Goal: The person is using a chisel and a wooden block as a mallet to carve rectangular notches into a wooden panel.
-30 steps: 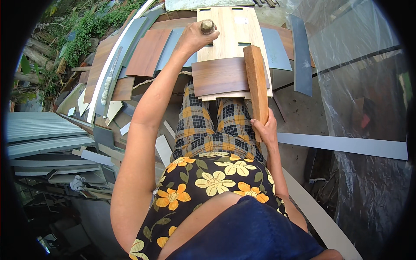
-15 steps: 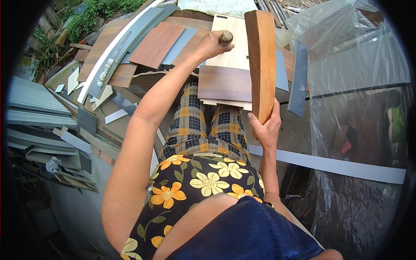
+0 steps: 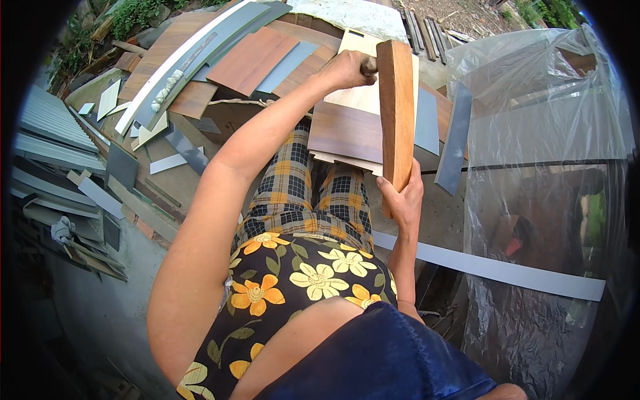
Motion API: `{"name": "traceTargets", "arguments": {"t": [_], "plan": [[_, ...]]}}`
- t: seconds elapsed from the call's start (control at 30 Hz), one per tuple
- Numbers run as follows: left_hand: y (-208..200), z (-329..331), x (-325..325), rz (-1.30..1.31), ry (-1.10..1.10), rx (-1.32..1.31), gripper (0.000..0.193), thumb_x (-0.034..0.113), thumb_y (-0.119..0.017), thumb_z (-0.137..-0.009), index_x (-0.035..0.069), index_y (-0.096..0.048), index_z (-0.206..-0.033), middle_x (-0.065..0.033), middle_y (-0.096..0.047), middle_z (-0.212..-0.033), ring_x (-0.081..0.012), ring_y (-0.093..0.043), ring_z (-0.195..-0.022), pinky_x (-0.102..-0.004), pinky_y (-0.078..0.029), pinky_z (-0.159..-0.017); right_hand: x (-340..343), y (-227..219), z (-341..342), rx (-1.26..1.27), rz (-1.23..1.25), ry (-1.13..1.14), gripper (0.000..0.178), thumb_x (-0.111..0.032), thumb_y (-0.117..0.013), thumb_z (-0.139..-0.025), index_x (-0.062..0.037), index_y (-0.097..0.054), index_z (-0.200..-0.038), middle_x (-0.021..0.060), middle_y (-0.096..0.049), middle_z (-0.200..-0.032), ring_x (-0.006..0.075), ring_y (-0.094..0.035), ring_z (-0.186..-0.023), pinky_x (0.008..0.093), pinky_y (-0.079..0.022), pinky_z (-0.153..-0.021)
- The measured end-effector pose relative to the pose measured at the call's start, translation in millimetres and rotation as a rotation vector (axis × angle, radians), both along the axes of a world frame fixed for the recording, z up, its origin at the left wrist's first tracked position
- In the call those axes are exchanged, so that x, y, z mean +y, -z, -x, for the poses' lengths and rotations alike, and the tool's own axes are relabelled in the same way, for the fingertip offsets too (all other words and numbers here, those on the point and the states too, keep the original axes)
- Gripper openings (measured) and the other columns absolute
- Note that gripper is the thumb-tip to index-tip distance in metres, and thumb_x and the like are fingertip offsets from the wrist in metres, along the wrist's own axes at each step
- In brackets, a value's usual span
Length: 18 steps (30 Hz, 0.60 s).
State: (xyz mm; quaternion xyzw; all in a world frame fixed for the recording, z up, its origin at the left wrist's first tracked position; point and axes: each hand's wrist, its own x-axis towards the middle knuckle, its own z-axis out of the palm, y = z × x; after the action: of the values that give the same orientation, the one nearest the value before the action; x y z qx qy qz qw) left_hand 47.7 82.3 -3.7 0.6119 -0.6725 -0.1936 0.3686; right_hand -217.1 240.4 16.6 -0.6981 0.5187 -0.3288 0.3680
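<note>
My left hand (image 3: 345,69) is closed around a tool's round wooden handle (image 3: 369,65), whose butt end points up; the tool's lower part is hidden, so its kind does not show. In my right hand (image 3: 404,199) is a thick, long block of brown wood (image 3: 398,113), gripped at its near end and held upright. The block's far end is right beside the handle in this view; whether they touch I cannot tell. Beneath both lies a pale wooden board (image 3: 343,95) with a small slot near its far end. A brown wood-grain panel (image 3: 345,131) lies across its nearer part.
Several brown and grey panels (image 3: 253,61) spread over the far left, with a long white strip (image 3: 175,63). Clear plastic sheeting (image 3: 533,320) hangs at the right, crossed by a pale strip (image 3: 493,265). Stacked corrugated sheets (image 3: 57,137) stand at the left.
The wood block's top has come lower in the view and nearer the handle. The handle's butt end now sits close against the block's left side. The whole view has shifted slightly.
</note>
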Motion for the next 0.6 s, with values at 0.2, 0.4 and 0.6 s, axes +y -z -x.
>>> {"name": "traceTargets", "arguments": {"t": [0.2,0.4,0.6], "plan": [[-9.5,-0.8,-1.8,0.048,0.006,-0.026,0.028,0.03,-0.073,-0.071,0.004,-0.066,-0.08,-0.0141,-0.064,-0.061,-0.0267,-0.066,-0.059,-0.0367,-0.054,-0.064,2.4,8.7,8.1,-0.026,-0.017,0.029,0.067,-0.017,-0.074,-0.068,0.0029,-0.048,-0.127,0.0186,-0.064,-0.103,0.0252,-0.062,-0.092,0.0362,-0.049,-0.083],[-27.3,-1.9,19.1,0.079,-0.045,-0.105,0.029,0.034,-0.071,-0.074,0.007,-0.066,-0.085,-0.013,-0.069,-0.074,-0.0288,-0.067,-0.072,-0.038,-0.052,-0.071,4.2,5.7,8.1,-0.044,0.023,0.045,0.063,-0.017,-0.072,-0.067,0.0023,-0.05,-0.123,0.0127,-0.061,-0.097,0.0203,-0.058,-0.086,0.0341,-0.047,-0.079],[-28.6,-3.5,22.0,0.094,-0.034,-0.097,0.03,0.035,-0.07,-0.076,0.006,-0.065,-0.084,-0.0137,-0.069,-0.074,-0.0286,-0.067,-0.07,-0.0382,-0.052,-0.07,0.7,5.4,5.3,-0.047,0.04,0.003,0.067,-0.016,-0.074,-0.068,0.0021,-0.048,-0.127,0.0176,-0.064,-0.101,0.0246,-0.062,-0.091,0.0359,-0.049,-0.084]]}}
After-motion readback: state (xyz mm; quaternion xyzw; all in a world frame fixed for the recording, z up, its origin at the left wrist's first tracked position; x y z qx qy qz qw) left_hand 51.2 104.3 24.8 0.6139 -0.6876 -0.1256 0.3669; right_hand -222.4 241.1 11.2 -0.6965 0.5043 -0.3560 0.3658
